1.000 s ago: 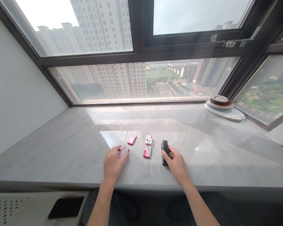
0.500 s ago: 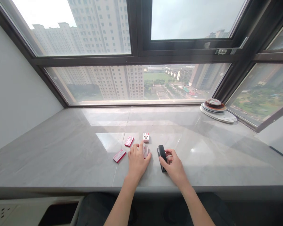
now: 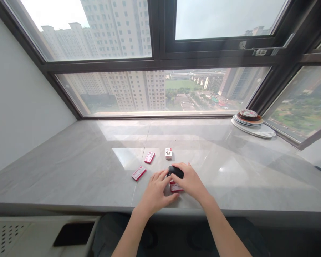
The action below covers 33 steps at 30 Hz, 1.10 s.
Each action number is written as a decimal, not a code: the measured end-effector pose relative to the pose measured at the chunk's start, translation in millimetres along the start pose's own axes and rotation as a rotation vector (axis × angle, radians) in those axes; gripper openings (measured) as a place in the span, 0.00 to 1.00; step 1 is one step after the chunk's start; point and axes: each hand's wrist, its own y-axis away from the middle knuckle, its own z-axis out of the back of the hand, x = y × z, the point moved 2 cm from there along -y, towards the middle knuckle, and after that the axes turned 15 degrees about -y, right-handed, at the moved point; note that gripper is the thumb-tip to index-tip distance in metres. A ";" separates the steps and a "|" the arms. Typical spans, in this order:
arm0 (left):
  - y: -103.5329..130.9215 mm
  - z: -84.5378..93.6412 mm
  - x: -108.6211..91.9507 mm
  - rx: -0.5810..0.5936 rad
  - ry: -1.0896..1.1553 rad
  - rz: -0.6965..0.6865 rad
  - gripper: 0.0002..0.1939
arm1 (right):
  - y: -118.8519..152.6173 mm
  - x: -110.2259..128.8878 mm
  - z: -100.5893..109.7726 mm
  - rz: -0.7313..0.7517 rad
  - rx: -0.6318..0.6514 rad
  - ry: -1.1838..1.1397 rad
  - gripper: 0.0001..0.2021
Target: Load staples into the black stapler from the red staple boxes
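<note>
The stapler (image 3: 176,171) is pinched in the grip of the right hand (image 3: 192,182) near the front of the bench (image 3: 69,171), just beyond a red-edged box (image 3: 176,187), beside which the left hand (image 3: 156,191) curves, its hold impossible to tell.

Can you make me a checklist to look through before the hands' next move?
1. Right hand has the black stapler: ok.
2. Left hand gripping something: cannot tell.
3. Red-and-white box under the hands fully visible: not ok, partly covered.
4. Leftmost red-and-white box clear of both hands: ok.
5. Small white box clear of both hands: ok.
6. Plate stack away from the hands: ok.
</note>
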 end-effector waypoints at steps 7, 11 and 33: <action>7.1 3.1 11.5 0.016 -0.011 0.048 0.34 | -17.3 7.6 -21.7 -0.079 -0.232 -0.326 0.11; 10.9 1.8 17.0 0.026 0.014 0.056 0.30 | -12.8 -8.9 10.2 -0.136 -0.457 -0.950 0.14; 12.5 2.6 27.2 0.035 0.111 0.088 0.16 | 45.5 -36.4 23.2 -0.478 0.021 -0.146 0.18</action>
